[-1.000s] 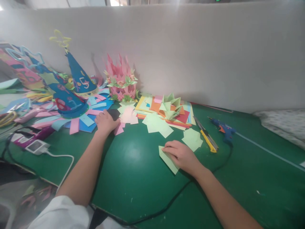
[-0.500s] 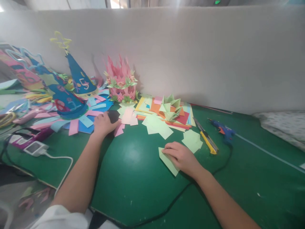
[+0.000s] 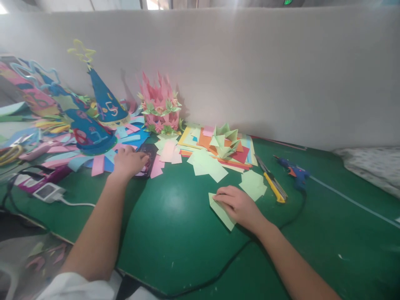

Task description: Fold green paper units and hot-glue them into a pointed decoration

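My left hand [image 3: 128, 161] is stretched out to the left middle of the green table [image 3: 175, 233] with its fingers resting on a dark phone [image 3: 148, 158] that lies among pink paper scraps [image 3: 168, 152]. My right hand [image 3: 239, 205] lies palm down, fingers together, pressing a folded light green paper [image 3: 220, 211] flat on the table. More light green squares [image 3: 253, 183] lie just beyond it.
A stack of coloured sheets with a green folded paper flower [image 3: 225, 141] sits behind. A yellow utility knife [image 3: 272, 183] and a blue glue gun [image 3: 293, 170] lie to the right. Blue party hats [image 3: 106, 102], a pink paper crown [image 3: 159, 104], a white charger [image 3: 46, 192].
My left hand has slid a little left and toward me, uncovering more of the dark phone. My right hand has stayed on the folded green paper.
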Demonstrator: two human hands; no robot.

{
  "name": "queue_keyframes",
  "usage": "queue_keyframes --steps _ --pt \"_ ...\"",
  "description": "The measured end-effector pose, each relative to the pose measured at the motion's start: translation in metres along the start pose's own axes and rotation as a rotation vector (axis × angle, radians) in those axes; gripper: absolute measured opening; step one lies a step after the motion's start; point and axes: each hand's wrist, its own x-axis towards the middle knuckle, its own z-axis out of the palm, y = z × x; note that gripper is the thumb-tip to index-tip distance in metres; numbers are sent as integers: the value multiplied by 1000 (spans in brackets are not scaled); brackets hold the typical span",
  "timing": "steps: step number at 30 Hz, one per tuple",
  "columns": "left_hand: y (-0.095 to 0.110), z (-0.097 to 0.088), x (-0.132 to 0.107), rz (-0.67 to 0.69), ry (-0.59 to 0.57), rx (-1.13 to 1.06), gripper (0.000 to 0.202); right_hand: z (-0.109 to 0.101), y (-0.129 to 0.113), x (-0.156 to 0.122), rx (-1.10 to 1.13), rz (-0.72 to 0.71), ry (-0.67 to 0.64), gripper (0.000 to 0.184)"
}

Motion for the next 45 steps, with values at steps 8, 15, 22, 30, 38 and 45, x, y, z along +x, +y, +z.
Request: queue_keyframes --steps 8,15,22,30,38,45 --pt "26 -13 13 -94 334 -16 47 0 0 -1 -4 -3 0 22" --pt "36 -37 0 -88 383 -151 37 -1 0 0 0 0 -6 23" --pt "110 -5 -54 529 -9 -377 22 1 -6 4 0 -19 -9 24" --pt "135 30 -98 725 -225 -409 18 4 -10 5 -33 -16 -72 27" --pt "131 33 -98 697 -209 -392 22 4 -10 5 -19 -22 -65 27" --pt "131 31 -99 694 -244 -395 24 2 -9 6 -5 -48 -60 26"
